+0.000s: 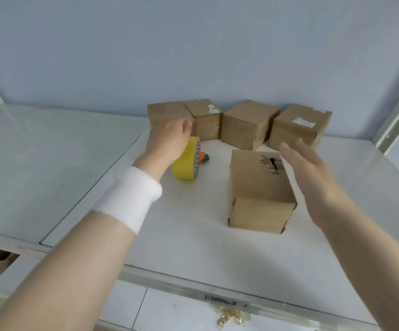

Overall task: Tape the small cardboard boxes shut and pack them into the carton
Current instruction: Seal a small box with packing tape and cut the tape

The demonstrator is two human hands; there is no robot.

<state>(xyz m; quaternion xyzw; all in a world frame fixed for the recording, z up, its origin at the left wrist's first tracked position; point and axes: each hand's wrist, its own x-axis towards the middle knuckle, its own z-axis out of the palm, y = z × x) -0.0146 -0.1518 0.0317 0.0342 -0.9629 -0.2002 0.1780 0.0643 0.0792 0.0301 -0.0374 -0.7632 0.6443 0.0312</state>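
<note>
Cardboard box (260, 187) sat on the table (193, 235); left hand (169, 137) grasped the tape roll (185, 166) at its ten o'clock, right hand (313, 170) hovered released at three o'clock.

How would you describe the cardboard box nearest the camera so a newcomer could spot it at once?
Start at the white table, where four cardboard boxes line the blue wall. In front of that row, between the yellow tape roll in the left hand and the open right hand, one box stands alone. Only it bears a black scribble on top.
</note>
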